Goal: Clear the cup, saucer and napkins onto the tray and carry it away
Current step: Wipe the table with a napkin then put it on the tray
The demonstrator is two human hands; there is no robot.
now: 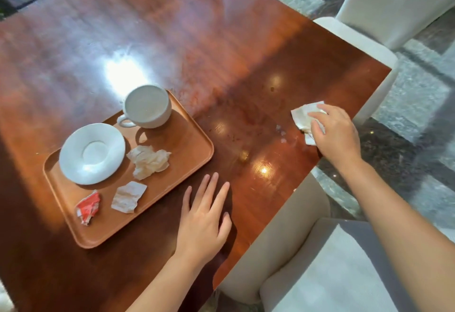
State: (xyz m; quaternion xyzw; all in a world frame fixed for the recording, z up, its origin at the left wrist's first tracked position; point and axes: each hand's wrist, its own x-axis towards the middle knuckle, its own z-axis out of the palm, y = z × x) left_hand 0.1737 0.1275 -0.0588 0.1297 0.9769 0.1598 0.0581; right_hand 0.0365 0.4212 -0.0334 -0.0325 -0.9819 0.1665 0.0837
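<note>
Glossy wooden table [221,28], pale chairs [394,3] at its far and near right edges. Orange tray [192,149] near the left, carrying white saucer [92,154] and white cup [147,106] behind it, handle toward the saucer. Also on the tray: crumpled napkin [149,162] just right of the saucer, flatter napkin piece [128,197] and red-and-white wrapper [88,207] nearer the front rim. Left hand [204,223] flat on the table beside the tray, fingers spread, holding nothing. Right hand [337,134] near the right table edge, fingers curled down on a last napkin [301,115], paper showing beyond the fingertips.
</note>
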